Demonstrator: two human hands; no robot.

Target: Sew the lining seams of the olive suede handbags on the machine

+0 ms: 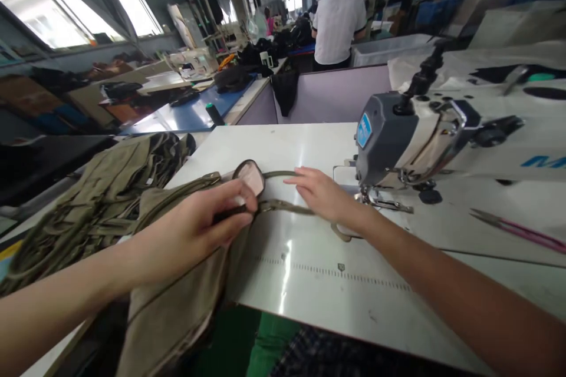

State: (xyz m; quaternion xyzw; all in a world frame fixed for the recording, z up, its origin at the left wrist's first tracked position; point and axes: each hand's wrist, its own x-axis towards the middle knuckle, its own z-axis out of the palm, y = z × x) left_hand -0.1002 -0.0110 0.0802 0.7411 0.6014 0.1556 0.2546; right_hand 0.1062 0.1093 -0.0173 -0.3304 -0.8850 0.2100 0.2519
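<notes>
The left hand (201,221) clamps one olive fabric piece (177,300) between thumb and fingers at the table's (318,144) left edge. The right hand (321,191), fingers stretched slightly apart, meets two strap lengths (283,206) near one sewing machine (389,129).

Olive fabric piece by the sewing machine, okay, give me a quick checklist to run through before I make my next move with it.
1. Left grip secure on the olive fabric piece: ok, fingers closed at its edge.
2. Right grip fingertips away from the sewing machine: ok, they point left, away from it.
3. Right wrist clear of the needle area: cannot tell; it looks close, depth unclear.
4. Narrow olive strip fully visible: not ok, the right grip covers part.
5. Needle height: cannot tell, too small to make out.
6. Pink-handled scissors apart from the fabric: ok, they lie off to the right.
</notes>
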